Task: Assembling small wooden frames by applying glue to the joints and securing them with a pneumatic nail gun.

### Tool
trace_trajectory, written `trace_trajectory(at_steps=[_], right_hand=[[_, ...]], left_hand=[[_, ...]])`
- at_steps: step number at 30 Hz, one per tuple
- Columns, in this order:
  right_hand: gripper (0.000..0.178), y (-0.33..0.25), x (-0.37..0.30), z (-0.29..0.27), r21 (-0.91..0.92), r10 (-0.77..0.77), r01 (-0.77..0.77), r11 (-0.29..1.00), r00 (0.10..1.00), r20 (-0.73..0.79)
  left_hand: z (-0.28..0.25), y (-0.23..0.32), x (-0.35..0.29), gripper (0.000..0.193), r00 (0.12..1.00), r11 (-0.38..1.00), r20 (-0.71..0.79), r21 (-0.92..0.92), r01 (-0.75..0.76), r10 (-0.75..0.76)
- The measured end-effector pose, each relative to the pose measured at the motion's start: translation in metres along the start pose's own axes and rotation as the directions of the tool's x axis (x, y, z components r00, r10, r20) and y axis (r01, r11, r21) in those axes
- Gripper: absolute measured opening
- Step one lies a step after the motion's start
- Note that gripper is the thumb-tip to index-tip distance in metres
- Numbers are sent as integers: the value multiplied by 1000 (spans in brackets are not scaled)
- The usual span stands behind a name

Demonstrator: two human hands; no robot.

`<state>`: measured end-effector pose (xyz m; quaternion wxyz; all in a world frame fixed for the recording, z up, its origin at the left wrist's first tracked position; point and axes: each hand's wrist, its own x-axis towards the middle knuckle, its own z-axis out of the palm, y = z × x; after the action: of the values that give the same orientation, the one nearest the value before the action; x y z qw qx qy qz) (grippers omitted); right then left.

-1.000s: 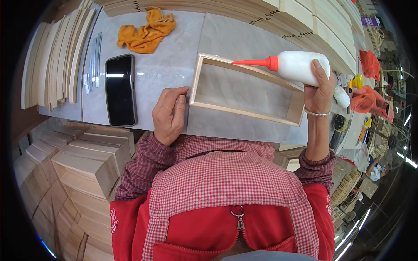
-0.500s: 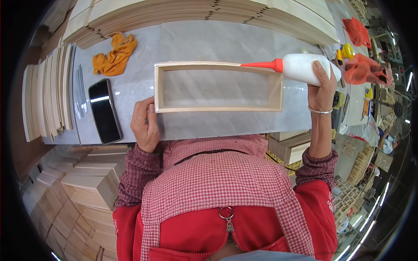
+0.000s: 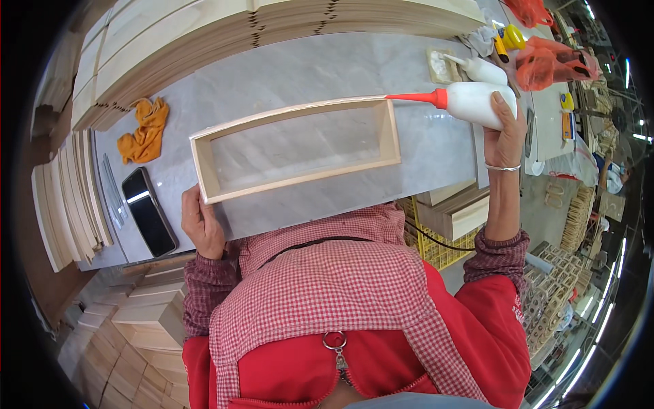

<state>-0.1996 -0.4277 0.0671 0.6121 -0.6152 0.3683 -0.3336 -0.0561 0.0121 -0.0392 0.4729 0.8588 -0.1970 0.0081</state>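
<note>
A shallow rectangular wooden frame (image 3: 303, 178) rests on the grey marbled table, with the tabletop showing through it. My left hand (image 3: 202, 223) grips its near left corner, thumb and fingers closed on the wood. In my right hand (image 3: 505, 133) is a white squeeze bottle (image 3: 473, 104) with a long red nozzle, lying nearly level. The nozzle tip meets the frame's far right corner. A whitish line, like glue, runs along the top of the far edge.
Stacked wooden boards (image 3: 204, 41) line the table's far side. Left lie an orange cloth (image 3: 144, 129), a phone (image 3: 150, 211) and upright slats (image 3: 65, 204). A smaller white bottle (image 3: 485, 70) and red plastic bags (image 3: 545, 63) are at right. Wooden boxes (image 3: 146, 320) stand below left.
The nozzle tip has slid rightward along the far edge to the corner. My view has turned and shifted, so the frame appears tilted and further left.
</note>
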Motion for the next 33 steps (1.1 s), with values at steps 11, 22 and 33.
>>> trace_trajectory(at_steps=[11,22,33], right_hand=[[34,8,-11,-23,63,1,-1,998,1000,2],[32,3,-56,-46,20,46,-46,999,998,-32],[40,-5,-84,-9,86,70,-73,994,997,30]], left_hand=[[1,-6,-2,21,1000,1000,14,25,-2,2],[1,-8,-2,20,999,998,38,54,21,-23],[4,-2,2,20,998,999,-49,30,-34,36]])
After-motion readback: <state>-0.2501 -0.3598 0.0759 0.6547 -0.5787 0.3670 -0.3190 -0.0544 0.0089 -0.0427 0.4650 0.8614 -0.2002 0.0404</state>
